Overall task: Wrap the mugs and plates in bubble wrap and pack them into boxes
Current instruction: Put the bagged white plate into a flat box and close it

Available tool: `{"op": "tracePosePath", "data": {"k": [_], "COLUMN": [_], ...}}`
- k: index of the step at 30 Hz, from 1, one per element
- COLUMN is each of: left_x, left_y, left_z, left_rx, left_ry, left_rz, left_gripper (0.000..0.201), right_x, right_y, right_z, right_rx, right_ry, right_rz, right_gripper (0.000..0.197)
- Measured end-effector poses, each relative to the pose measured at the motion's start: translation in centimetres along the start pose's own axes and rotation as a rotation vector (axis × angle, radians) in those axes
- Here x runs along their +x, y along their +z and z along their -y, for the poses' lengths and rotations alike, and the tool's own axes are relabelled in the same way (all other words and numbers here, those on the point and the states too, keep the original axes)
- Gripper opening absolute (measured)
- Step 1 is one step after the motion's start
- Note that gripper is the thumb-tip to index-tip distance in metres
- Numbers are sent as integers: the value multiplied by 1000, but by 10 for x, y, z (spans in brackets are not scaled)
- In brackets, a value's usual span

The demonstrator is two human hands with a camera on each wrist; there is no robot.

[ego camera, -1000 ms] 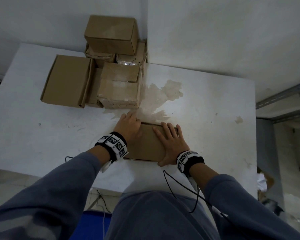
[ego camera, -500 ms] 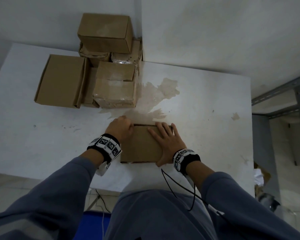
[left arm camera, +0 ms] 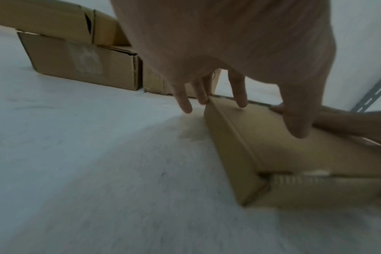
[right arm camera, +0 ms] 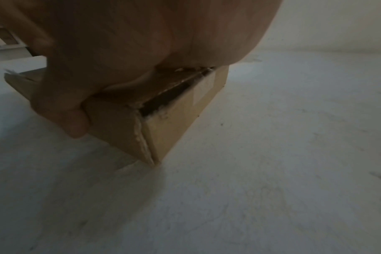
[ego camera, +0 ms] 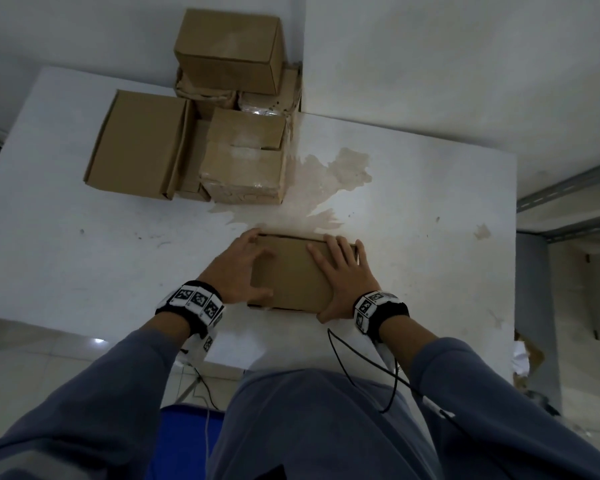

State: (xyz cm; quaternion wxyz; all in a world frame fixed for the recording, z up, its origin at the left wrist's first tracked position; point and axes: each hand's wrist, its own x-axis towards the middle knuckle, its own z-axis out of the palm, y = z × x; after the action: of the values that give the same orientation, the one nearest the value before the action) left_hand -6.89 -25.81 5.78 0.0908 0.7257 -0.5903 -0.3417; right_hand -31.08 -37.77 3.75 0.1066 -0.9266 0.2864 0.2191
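A shut brown cardboard box (ego camera: 291,271) lies on the white table (ego camera: 84,254) near its front edge. My left hand (ego camera: 236,268) is over the box's left end. In the left wrist view its fingers (left arm camera: 239,96) are straight, touching the far left corner, and the thumb lies on the lid. My right hand (ego camera: 347,282) lies flat across the right half of the lid, with its thumb (right arm camera: 76,123) hooked down over the near side. On the right side of the box (right arm camera: 174,120) a dark gap under the lid shows white wrap. No mug or plate is visible.
Several cardboard boxes (ego camera: 239,161) are stacked at the back left of the table against the wall, with a flat one (ego camera: 139,140) beside them. A brown stain (ego camera: 326,181) lies behind the held box. Metal shelving (ego camera: 568,188) stands beyond the table's right edge.
My left hand has uncurled from the far left corner and spread over the box's left end. The right hand has stayed flat on the lid, and the box has stayed in place.
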Motion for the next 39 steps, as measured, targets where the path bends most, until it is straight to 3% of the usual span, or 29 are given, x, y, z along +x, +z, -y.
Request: {"op": "tracePosePath", "data": {"k": [4,8,17,27,31,35,39], "left_x": [-10,-5,-7,-4,-5,-5,1], "left_y": [10,13,15,14,11,11,18], "left_z": [5,11,12,16,13,0,-14], "left_rx": [20,-63,-41,-161,-19,350,631], "left_ry": [63,63,92,84,116,201,245], "left_rz": [33,26,67,65,84,31,89], "left_gripper": [101,90,100,86,91,97,104], "right_x": [1,2,-1,0,0,0,0], "right_y": [1,1,3,3,3,3,4], "right_z": [0,1,2,2,1,2,3], "right_rx": [0,-7,-9,-9,-24,-29,-38], "right_ry": [5,5,21,15,15,18,19], "right_rz": [16,19,5,18,24,25,27], "right_gripper": [149,148,148,148,148,148,148]}}
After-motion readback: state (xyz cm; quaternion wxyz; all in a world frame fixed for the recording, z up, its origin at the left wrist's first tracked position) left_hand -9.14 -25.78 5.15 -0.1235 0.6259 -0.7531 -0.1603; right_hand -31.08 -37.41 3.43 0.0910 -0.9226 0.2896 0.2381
